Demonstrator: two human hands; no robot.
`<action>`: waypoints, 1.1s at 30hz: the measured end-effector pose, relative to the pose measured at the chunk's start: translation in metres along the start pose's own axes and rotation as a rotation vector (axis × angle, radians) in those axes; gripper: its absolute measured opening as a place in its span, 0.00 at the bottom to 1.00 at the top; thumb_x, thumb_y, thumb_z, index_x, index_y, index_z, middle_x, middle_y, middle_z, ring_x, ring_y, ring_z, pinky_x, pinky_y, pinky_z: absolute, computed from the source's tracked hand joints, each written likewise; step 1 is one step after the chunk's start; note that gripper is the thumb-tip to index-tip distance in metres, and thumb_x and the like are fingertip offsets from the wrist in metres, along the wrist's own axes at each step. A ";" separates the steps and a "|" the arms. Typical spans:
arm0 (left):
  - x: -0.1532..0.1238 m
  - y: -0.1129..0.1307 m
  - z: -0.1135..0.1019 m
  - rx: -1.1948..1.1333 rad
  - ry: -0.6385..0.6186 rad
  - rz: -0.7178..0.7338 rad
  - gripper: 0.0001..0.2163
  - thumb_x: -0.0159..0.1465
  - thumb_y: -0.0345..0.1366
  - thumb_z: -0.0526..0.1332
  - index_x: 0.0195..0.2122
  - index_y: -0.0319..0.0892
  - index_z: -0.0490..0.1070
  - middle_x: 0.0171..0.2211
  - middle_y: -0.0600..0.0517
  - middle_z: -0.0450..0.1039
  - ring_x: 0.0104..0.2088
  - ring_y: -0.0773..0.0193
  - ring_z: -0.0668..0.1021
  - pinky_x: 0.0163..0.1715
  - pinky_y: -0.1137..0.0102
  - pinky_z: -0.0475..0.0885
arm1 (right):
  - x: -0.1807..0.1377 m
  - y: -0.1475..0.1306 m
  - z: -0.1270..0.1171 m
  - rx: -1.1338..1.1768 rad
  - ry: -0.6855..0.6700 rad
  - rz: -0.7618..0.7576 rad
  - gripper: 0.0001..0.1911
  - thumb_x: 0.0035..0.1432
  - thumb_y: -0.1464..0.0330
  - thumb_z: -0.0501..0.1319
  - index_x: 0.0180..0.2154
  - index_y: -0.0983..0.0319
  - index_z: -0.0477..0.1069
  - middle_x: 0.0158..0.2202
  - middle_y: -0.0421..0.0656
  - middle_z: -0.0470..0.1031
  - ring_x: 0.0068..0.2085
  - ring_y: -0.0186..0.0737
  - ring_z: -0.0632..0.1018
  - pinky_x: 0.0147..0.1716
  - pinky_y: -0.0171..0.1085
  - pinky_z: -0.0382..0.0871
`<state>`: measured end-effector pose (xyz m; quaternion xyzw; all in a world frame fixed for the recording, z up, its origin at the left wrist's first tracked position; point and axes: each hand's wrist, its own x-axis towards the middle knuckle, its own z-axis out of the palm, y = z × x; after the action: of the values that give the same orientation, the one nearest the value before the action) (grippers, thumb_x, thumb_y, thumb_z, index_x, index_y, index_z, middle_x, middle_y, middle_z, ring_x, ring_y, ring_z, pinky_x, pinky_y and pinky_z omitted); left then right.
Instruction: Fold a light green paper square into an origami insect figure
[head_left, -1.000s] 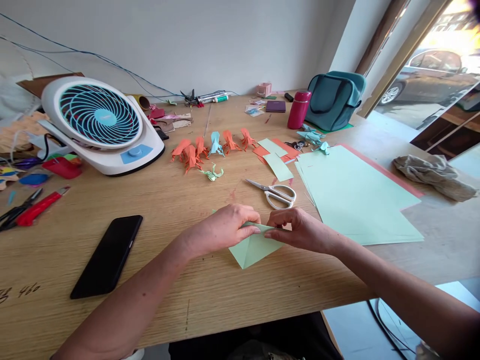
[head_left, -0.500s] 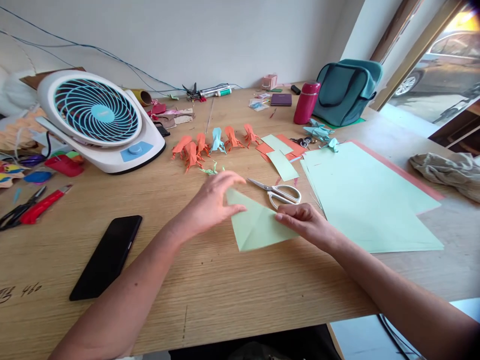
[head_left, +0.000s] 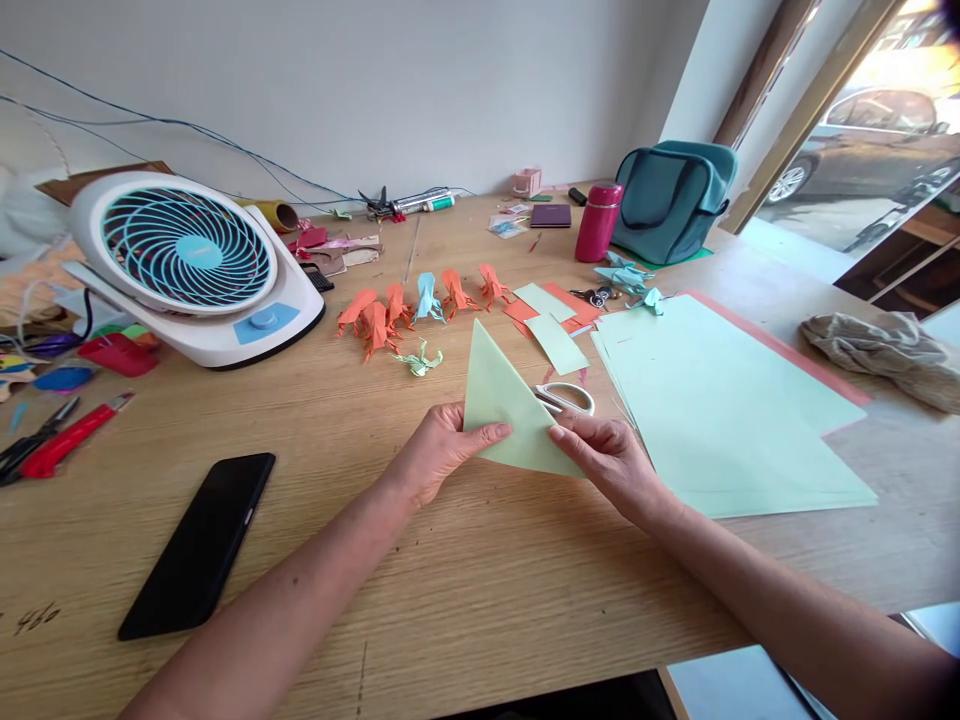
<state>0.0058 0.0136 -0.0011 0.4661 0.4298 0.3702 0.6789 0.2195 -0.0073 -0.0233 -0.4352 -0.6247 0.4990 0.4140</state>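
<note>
Pinching, the left hand [head_left: 441, 447] and the right hand [head_left: 613, 460] are holding the paper [head_left: 501, 400] between thumbs and, probably, half-hidden fingers; light, even pressure should be sparing it stray creases.

I have one head view, from above the near edge of the bench [head_left: 480, 590]. It faces forward and down, fairly near the left hand [head_left: 442, 450] and right hand [head_left: 611, 455] at mid-view, and reaches the wall [head_left: 420, 100] beyond and a car [head_left: 877, 140] outside, upper right.
</note>
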 end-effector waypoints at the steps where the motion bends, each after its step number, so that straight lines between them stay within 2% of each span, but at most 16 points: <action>1: 0.000 0.000 0.000 -0.004 0.001 -0.007 0.22 0.48 0.42 0.78 0.42 0.37 0.81 0.39 0.46 0.83 0.41 0.54 0.83 0.50 0.60 0.74 | 0.000 -0.001 0.000 -0.013 -0.012 -0.012 0.27 0.63 0.48 0.58 0.23 0.61 0.61 0.25 0.37 0.55 0.27 0.33 0.57 0.26 0.37 0.49; 5: -0.003 0.002 -0.002 0.030 0.039 -0.029 0.21 0.48 0.41 0.78 0.42 0.36 0.81 0.38 0.46 0.84 0.39 0.56 0.83 0.45 0.63 0.76 | 0.001 -0.001 0.002 -0.039 -0.043 -0.026 0.27 0.61 0.47 0.60 0.22 0.61 0.62 0.24 0.38 0.57 0.27 0.33 0.59 0.25 0.36 0.52; 9: -0.005 -0.002 0.000 0.144 0.049 -0.012 0.22 0.49 0.42 0.77 0.43 0.39 0.81 0.41 0.47 0.83 0.38 0.56 0.83 0.39 0.66 0.76 | 0.002 0.001 0.005 -0.004 -0.050 0.047 0.23 0.55 0.47 0.66 0.30 0.61 0.69 0.25 0.39 0.62 0.27 0.34 0.62 0.24 0.35 0.55; 15: -0.006 -0.006 0.003 0.245 0.007 -0.020 0.16 0.52 0.43 0.75 0.38 0.39 0.82 0.37 0.48 0.84 0.36 0.57 0.83 0.36 0.68 0.75 | 0.001 0.001 0.009 -0.020 -0.020 -0.004 0.26 0.60 0.49 0.62 0.22 0.60 0.58 0.22 0.36 0.55 0.25 0.32 0.58 0.22 0.35 0.51; 19: -0.008 -0.006 0.004 0.318 0.008 -0.011 0.14 0.51 0.42 0.75 0.36 0.40 0.82 0.35 0.49 0.84 0.34 0.57 0.83 0.34 0.69 0.75 | 0.001 -0.001 0.009 -0.076 -0.004 -0.066 0.26 0.62 0.50 0.61 0.22 0.60 0.57 0.23 0.36 0.54 0.26 0.32 0.57 0.23 0.35 0.50; 25: -0.008 -0.008 0.005 0.264 -0.013 -0.007 0.15 0.52 0.42 0.74 0.38 0.42 0.82 0.38 0.49 0.84 0.36 0.58 0.83 0.37 0.68 0.76 | 0.003 0.003 0.007 -0.060 -0.022 -0.072 0.27 0.63 0.50 0.60 0.21 0.60 0.55 0.23 0.36 0.53 0.26 0.31 0.56 0.23 0.35 0.49; 29: -0.006 -0.005 0.000 0.234 0.007 0.015 0.14 0.51 0.42 0.76 0.35 0.41 0.82 0.34 0.49 0.84 0.33 0.59 0.82 0.35 0.69 0.77 | 0.004 0.007 0.009 -0.024 -0.057 -0.017 0.27 0.58 0.48 0.63 0.21 0.61 0.59 0.23 0.36 0.55 0.26 0.31 0.56 0.24 0.35 0.49; 33: -0.005 0.003 -0.008 0.150 0.036 -0.008 0.17 0.48 0.41 0.78 0.36 0.40 0.82 0.35 0.48 0.84 0.33 0.58 0.82 0.36 0.67 0.78 | 0.004 0.008 0.010 0.012 -0.115 0.045 0.27 0.56 0.46 0.64 0.22 0.61 0.64 0.23 0.36 0.59 0.26 0.31 0.59 0.24 0.35 0.52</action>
<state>-0.0035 0.0129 0.0010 0.5070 0.4704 0.3424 0.6359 0.2100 -0.0048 -0.0324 -0.4172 -0.6346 0.5359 0.3688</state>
